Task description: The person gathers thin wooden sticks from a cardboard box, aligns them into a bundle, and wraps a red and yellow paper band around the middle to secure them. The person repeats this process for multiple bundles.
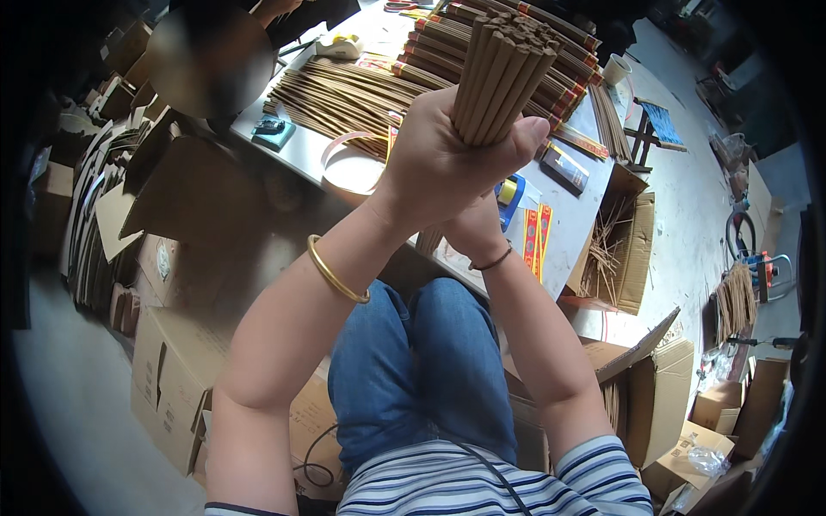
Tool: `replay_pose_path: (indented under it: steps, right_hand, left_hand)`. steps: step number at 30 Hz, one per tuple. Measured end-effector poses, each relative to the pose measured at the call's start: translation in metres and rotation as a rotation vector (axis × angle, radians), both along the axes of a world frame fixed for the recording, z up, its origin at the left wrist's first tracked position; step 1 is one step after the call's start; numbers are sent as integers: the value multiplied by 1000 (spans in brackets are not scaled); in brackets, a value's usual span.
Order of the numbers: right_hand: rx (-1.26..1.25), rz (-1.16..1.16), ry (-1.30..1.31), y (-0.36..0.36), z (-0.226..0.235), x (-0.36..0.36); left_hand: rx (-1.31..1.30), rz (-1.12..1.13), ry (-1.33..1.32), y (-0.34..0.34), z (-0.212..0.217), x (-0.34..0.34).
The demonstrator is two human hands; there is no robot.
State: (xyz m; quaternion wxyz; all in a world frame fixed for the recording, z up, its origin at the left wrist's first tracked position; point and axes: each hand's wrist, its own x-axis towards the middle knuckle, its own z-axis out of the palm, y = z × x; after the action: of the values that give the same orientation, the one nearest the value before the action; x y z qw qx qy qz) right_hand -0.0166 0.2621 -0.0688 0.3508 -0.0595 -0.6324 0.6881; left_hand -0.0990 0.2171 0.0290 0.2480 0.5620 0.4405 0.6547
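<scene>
I hold a bundle of brown sticks (501, 73) upright in front of me, above the white table (301, 150). My left hand (443, 155) is clenched around the bundle's lower part, thumb pressed across the front. My right hand (473, 225) sits just below it, mostly hidden behind the left; I cannot tell whether it grips the bundle's foot or only steadies it. On the table beyond the bundle lie rows of wrapped stick packs (482, 47), and a roll of tape (351, 163) lies nearer my left wrist. To do this well, I judge I should keep the squeeze even, so no stick slips, and keep the top ends level.
</scene>
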Motion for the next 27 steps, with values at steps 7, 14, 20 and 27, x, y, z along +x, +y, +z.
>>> replay_pose_path:
  steps: [7,14,20,27]
  right_hand:
    - [-412,144,-5,-25,65,47]
    - [-611,115,2,-61,65,79]
    - [-733,-196,79,-107,53,111]
    - [-847,23,63,-117,51,135]
  left_hand:
    - [29,11,150,-28,1,-5]
    - [-816,-148,-30,-147,-45,80]
    - [-691,214,434,-177,-81,112]
    - [-939,-443,-314,-197,-61,111]
